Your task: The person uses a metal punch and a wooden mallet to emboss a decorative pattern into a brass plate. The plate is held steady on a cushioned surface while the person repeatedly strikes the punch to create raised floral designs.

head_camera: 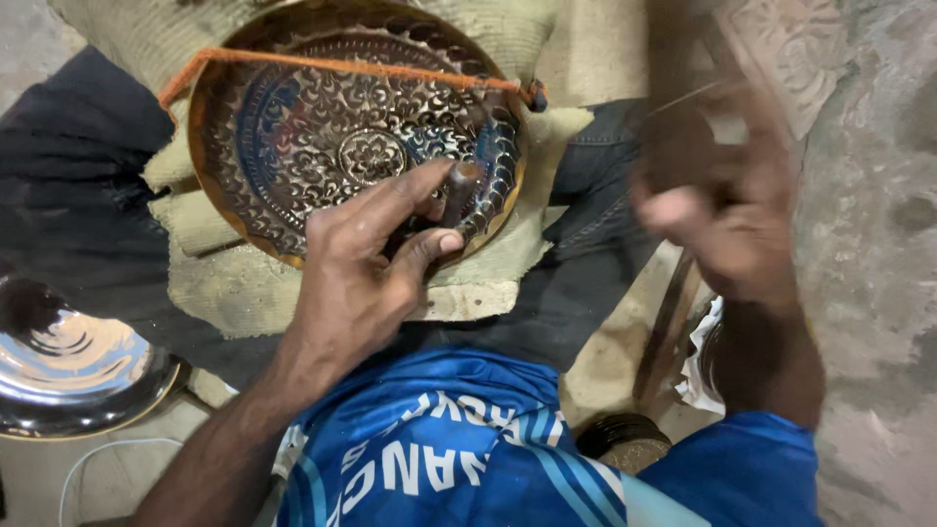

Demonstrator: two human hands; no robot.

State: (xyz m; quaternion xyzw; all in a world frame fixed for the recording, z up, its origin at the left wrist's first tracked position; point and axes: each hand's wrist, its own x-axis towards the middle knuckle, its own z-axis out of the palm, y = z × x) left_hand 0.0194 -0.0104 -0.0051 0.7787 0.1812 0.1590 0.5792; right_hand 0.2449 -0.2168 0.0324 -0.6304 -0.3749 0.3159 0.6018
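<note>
A round brass plate [293,137] with dense engraved floral patterns rests on a folded beige cloth [244,283] over my lap. My left hand [366,259] pinches a short dark chisel [459,190] upright against the plate's lower right rim. My right hand [722,224] is raised at the right, blurred by motion, closed around the handle of a wooden mallet [683,107] whose head is smeared by the blur. An orange cord [342,66] stretches across the plate's upper part.
A shiny plain metal bowl [68,371] sits at the lower left on the floor. A carved panel [791,49] leans at the upper right by a rough grey wall [878,244]. A wooden stick [669,332] and a round dark object [620,439] lie near my right knee.
</note>
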